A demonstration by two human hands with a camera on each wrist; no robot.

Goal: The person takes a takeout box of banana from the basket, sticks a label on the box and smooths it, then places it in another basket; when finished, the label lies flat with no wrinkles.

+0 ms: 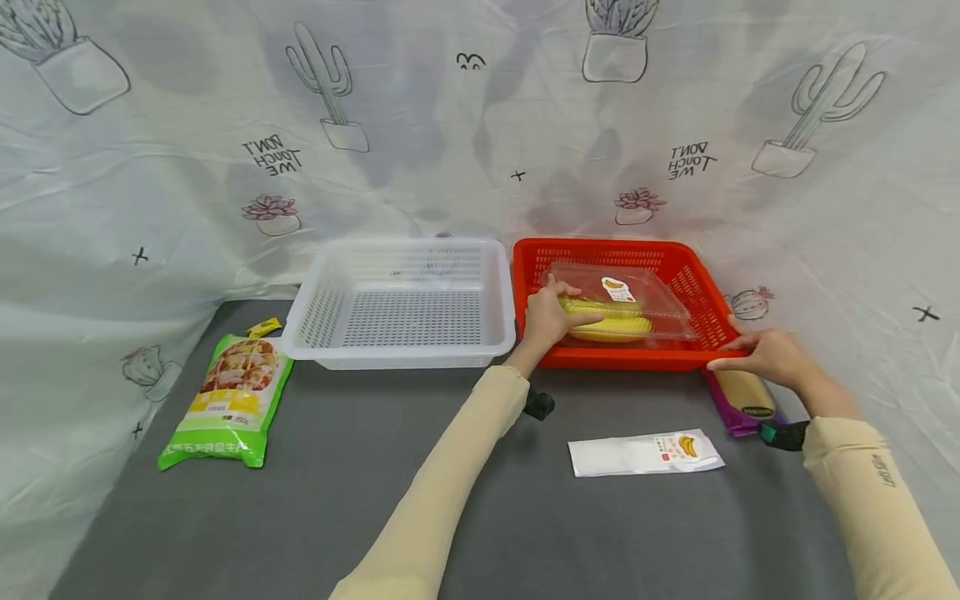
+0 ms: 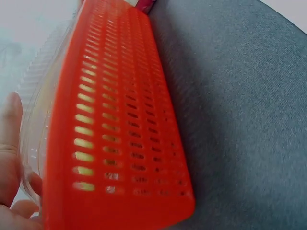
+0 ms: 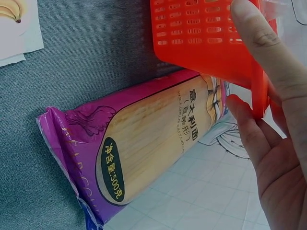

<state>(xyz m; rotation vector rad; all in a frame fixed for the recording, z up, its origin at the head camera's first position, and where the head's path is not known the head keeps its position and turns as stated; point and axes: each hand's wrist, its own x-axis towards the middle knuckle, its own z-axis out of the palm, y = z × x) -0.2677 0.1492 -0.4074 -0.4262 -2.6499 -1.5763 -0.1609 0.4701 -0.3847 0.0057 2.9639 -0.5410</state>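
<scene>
A clear plastic box (image 1: 660, 312) with yellow contents and a banana label lies tilted in the red basket (image 1: 600, 358). My left hand (image 1: 551, 315) grips the box's left end, thumb on the near side and fingers over the top. In the left wrist view its fingers press against the clear plastic beside the basket rim. At the basket's front right corner my right hand (image 1: 776, 358) pinches the rim. Below that hand lies a purple pack of spaghetti (image 3: 144, 139), its far end partly hidden under the basket.
A white perforated basket (image 1: 397, 362) stands left of the red one. Farther left lie a green food bag (image 1: 232, 400) and a small yellow packet (image 1: 264, 327). A white paper strip (image 1: 615, 457) with a banana print lies in front. Patterned cloth (image 1: 450, 125) hangs behind.
</scene>
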